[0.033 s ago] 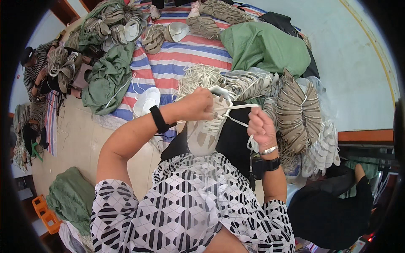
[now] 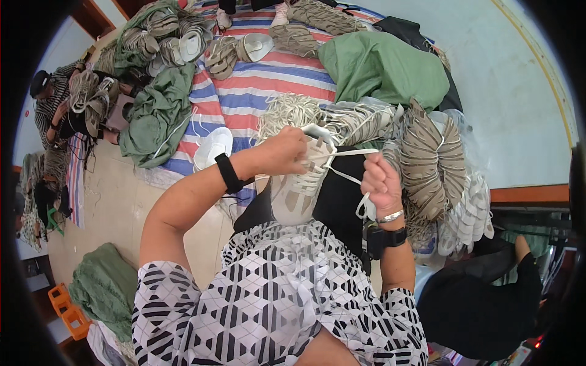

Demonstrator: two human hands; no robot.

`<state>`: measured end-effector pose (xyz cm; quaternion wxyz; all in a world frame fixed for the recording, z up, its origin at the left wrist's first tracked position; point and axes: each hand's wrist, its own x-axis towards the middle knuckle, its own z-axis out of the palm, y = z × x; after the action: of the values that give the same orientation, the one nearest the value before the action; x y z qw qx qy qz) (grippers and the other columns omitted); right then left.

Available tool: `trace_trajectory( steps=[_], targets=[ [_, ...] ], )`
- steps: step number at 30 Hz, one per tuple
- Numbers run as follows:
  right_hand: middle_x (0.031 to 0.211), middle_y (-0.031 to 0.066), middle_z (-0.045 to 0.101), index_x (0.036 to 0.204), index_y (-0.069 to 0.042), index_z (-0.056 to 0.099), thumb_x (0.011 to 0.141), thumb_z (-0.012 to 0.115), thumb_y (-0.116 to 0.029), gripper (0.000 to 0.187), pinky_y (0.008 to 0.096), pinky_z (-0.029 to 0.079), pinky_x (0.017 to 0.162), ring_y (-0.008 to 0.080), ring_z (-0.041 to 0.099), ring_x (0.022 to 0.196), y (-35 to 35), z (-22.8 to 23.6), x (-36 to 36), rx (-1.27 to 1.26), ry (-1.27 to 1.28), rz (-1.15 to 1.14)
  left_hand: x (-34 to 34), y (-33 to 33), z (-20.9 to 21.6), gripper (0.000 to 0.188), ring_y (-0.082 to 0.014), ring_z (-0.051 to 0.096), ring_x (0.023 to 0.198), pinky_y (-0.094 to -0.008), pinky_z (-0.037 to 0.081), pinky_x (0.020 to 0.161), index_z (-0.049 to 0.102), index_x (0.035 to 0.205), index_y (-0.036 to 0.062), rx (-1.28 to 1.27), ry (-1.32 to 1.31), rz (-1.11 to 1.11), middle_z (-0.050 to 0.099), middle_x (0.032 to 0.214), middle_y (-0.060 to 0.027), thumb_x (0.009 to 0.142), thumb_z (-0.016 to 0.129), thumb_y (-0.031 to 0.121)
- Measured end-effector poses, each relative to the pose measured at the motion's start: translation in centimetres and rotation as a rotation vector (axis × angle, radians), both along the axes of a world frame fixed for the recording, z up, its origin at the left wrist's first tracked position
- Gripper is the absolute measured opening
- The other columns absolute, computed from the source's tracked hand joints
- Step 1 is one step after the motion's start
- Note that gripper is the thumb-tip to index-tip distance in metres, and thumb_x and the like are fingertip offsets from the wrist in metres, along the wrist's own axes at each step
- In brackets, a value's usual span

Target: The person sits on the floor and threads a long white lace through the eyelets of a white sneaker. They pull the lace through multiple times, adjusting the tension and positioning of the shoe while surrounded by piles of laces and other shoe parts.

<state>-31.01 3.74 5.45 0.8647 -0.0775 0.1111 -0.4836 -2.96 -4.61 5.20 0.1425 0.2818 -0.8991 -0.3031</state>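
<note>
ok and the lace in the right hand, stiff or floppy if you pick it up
Probably floppy: the lace looks straight between the shoe and the right hand, but its slack part curves loosely. Likely light, since it looks thin. It seems flat, so it probably won't roll.

The left hand (image 2: 285, 150) curls inward; the right hand (image 2: 382, 183) is closed, pinching.

Shoe (image 2: 292, 204) partly hidden by left fingers (image 2: 297, 148)
</note>
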Motion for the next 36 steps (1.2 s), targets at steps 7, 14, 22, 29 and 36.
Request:
trace_trajectory(
  steps=[7,14,22,29,36],
  targets=[
    [0.061,-0.0050,0.037,0.101,-0.005,0.054,0.099,0.046,-0.009,0.010,0.0223,0.024,0.040,0.0051,0.028,0.043,-0.3,-0.9,-8.2,-0.018,-0.012,-0.624,1.7,-2.0,0.9,0.019,-0.0317,0.050,0.112,-0.0408,0.038,0.097,0.058,0.074,0.0055,0.112,-0.023,-0.194,0.059,0.110,-0.0118,0.072,0.076,0.012],
    [0.061,-0.0021,0.036,0.082,-0.012,0.050,0.093,0.044,-0.010,0.013,0.0295,0.030,0.053,0.0094,0.034,0.051,7.8,4.3,-33.9,-0.024,-0.073,-0.993,2.6,-4.0,0.8,0.008,-0.0243,0.058,0.104,-0.0365,0.044,0.091,0.069,0.085,0.0093,0.322,0.008,-0.105,0.064,0.106,-0.0072,0.077,0.070,0.012],
    [0.053,-0.0046,0.043,0.095,-0.007,0.047,0.103,0.035,-0.015,0.017,0.0226,0.016,0.038,0.0041,0.023,0.036,11.6,24.0,-16.6,-0.455,0.059,-0.877,-6.7,0.8,3.4,0.035,-0.0244,0.062,0.103,-0.0356,0.047,0.090,0.060,0.122,0.0076,0.222,0.107,-0.183,0.065,0.112,-0.0099,0.089,0.065,0.019],
    [0.079,0.0022,0.048,0.099,-0.003,0.050,0.102,0.044,-0.012,0.011,0.0240,0.027,0.051,0.0065,0.034,0.052,10.0,21.5,-14.1,-0.632,0.596,-0.850,-2.1,-1.4,2.9,0.026,-0.0098,0.056,0.072,-0.0248,0.047,0.066,0.062,0.103,0.0040,0.659,0.506,0.122,0.059,0.085,-0.0014,0.100,0.048,0.026],
    [0.097,0.0078,0.057,0.099,-0.004,0.059,0.100,0.046,-0.015,0.017,0.0295,0.041,0.068,0.0165,0.052,0.081,10.7,7.0,-22.8,0.042,0.319,-1.196,9.8,-6.8,3.3,0.020,-0.0110,0.054,0.073,-0.0306,0.048,0.072,0.062,0.106,0.0068,0.692,0.975,0.951,0.064,0.094,-0.0029,0.098,0.054,0.024]
  ],
)
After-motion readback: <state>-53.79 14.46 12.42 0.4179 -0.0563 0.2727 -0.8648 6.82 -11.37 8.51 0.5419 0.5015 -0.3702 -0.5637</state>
